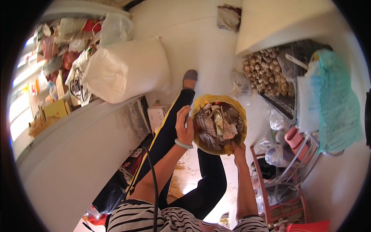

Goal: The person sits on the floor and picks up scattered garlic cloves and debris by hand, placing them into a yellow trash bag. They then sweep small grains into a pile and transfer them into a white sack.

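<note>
A round bin lined with a yellow plastic bag is in front of me, its mouth facing up. Crumpled paper and wrappers lie inside it, with some clear plastic film near the lower left. My right hand grips the near right part of the rim, the thumb over the bag's edge. Beside the bin's left rim, my left hand is raised with thumb and fingers apart, holding nothing. It wears a pale bangle at the wrist.
A bulky white sack stands ahead left, by a cluttered counter. At right are a black crate of what look like garlic bulbs, a teal plastic bag and a reddish rack. A small bag lies on the far floor.
</note>
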A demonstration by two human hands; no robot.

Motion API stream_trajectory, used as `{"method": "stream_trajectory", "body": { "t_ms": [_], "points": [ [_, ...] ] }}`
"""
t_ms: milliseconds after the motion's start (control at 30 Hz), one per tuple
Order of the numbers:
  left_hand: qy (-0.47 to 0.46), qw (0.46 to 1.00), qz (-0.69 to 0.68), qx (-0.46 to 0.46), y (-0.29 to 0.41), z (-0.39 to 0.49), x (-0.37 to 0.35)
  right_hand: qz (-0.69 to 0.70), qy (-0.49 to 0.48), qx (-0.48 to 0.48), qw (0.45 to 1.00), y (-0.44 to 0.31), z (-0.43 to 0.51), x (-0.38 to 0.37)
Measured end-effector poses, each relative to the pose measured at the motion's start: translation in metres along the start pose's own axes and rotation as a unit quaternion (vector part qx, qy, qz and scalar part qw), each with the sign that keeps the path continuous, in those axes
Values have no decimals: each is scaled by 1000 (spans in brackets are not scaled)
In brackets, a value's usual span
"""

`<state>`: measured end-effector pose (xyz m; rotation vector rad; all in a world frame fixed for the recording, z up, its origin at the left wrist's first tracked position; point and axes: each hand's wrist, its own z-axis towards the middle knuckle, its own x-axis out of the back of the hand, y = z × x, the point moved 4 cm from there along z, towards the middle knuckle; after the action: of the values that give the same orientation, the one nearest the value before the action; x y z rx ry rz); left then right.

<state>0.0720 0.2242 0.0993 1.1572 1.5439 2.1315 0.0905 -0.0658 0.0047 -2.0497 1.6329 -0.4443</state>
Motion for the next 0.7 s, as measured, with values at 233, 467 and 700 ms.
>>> {"method": "stream_trajectory", "body": {
  "t_ms": [233,467,700],
  "points": [
    [90,992,-45,71,-5,29,60,-48,5,-21,999,-66,-30,-39],
    [148,976,-47,151,-18,92,151,-66,18,-43,997,-140,-35,-137],
    [127,979,18,161,15,182,240,-68,-48,-41,996,-239,-26,-244]
  ]
}}
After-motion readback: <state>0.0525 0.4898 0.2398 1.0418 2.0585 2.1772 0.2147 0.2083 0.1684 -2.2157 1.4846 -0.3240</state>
